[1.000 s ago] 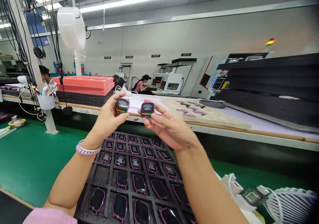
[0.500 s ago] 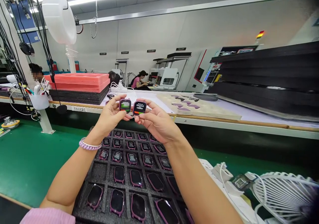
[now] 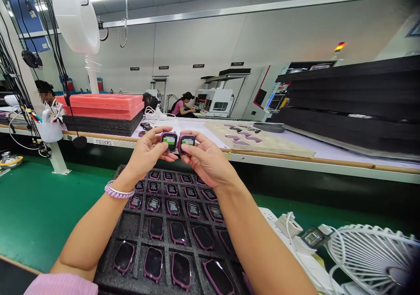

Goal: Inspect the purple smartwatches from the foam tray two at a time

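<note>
I'm seeing the left hand (image 3: 146, 152) grasping one watch (image 3: 169, 139) and the right hand (image 3: 210, 163) grasping a second watch (image 3: 187, 138), side by side above the far end of the foam tray (image 3: 129, 226). Thumbs (image 3: 158, 150) are overlapping both lit watches; I'm judging this as touchscreen handling, calling for light, steady presses.

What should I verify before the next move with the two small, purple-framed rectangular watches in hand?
1. Bare left hand grips its purple-framed watch: ok, pinched between thumb and fingers.
2. Bare right hand grips the second purple-framed watch: ok, likewise.
3. Both held screens lit: ok, each shows a green area.
4. Held screens readable: cannot tell, the lettering is too small.
5. Held watches not touching: cannot tell, their edges sit too close.
6. All screens lit in the black foam grid tray: not ok, the dark-screened purple watches fill its nearest two visible rows.
</note>
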`<action>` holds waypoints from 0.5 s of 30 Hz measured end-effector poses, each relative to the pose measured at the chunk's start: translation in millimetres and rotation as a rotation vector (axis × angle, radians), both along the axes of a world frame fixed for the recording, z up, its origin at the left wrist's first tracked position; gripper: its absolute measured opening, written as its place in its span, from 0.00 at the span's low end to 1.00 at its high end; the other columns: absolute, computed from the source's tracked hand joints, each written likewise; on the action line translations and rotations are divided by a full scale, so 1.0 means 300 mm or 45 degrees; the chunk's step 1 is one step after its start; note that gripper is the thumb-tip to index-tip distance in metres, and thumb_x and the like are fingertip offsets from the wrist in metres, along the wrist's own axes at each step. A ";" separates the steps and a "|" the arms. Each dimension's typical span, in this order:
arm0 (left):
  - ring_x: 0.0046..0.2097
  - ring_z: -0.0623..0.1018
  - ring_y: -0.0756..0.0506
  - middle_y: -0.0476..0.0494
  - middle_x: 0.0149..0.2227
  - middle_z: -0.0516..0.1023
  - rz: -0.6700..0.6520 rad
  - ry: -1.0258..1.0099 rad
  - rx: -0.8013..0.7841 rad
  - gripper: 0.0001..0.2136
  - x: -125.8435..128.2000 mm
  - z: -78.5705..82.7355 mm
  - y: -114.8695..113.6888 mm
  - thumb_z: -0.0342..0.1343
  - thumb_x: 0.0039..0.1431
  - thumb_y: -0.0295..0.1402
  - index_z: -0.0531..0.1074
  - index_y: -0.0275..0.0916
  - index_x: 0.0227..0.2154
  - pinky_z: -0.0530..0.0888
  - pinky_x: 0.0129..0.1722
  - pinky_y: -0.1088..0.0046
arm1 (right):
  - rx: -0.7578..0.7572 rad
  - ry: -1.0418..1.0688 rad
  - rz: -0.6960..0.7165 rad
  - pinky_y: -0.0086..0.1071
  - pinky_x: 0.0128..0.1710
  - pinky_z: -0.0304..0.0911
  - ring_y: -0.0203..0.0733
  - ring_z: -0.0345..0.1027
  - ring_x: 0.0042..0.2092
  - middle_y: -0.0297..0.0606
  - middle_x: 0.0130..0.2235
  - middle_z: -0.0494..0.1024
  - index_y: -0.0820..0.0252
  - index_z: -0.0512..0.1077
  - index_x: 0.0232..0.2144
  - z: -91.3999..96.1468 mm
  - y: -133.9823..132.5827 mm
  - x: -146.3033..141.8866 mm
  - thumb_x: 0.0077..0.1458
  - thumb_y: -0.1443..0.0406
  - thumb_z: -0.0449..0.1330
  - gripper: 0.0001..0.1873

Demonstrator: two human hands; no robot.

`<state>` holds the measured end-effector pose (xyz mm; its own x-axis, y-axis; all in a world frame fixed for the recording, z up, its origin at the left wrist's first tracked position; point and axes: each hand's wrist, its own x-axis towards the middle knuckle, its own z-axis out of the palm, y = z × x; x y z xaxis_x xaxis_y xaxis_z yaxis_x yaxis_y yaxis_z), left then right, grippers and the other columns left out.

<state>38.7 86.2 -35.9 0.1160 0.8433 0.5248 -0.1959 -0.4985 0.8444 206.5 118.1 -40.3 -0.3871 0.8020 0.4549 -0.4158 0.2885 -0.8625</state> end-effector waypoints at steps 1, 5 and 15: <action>0.28 0.82 0.50 0.49 0.36 0.76 -0.001 -0.003 -0.002 0.20 0.000 0.001 -0.002 0.56 0.53 0.29 0.68 0.38 0.51 0.80 0.32 0.75 | -0.006 -0.001 0.001 0.27 0.24 0.57 0.33 0.60 0.25 0.30 0.31 0.71 0.56 0.69 0.43 0.001 -0.001 0.000 0.41 0.61 0.75 0.28; 0.28 0.81 0.50 0.49 0.36 0.76 -0.007 -0.015 -0.018 0.21 -0.005 0.002 -0.003 0.55 0.52 0.28 0.69 0.38 0.51 0.81 0.32 0.74 | 0.000 -0.013 -0.001 0.28 0.26 0.59 0.35 0.61 0.26 0.31 0.31 0.71 0.56 0.69 0.44 0.000 -0.001 0.003 0.41 0.63 0.73 0.27; 0.28 0.81 0.49 0.49 0.36 0.76 -0.038 -0.037 -0.056 0.20 -0.012 -0.005 0.019 0.55 0.51 0.30 0.69 0.39 0.50 0.80 0.32 0.72 | -0.004 -0.005 0.005 0.28 0.26 0.61 0.35 0.62 0.28 0.33 0.34 0.73 0.55 0.70 0.44 -0.016 0.020 0.002 0.41 0.64 0.73 0.26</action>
<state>35.3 91.8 -37.6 0.1269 0.8620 0.4907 -0.2347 -0.4546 0.8592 207.2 123.9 -45.0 -0.3923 0.8017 0.4510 -0.4133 0.2844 -0.8651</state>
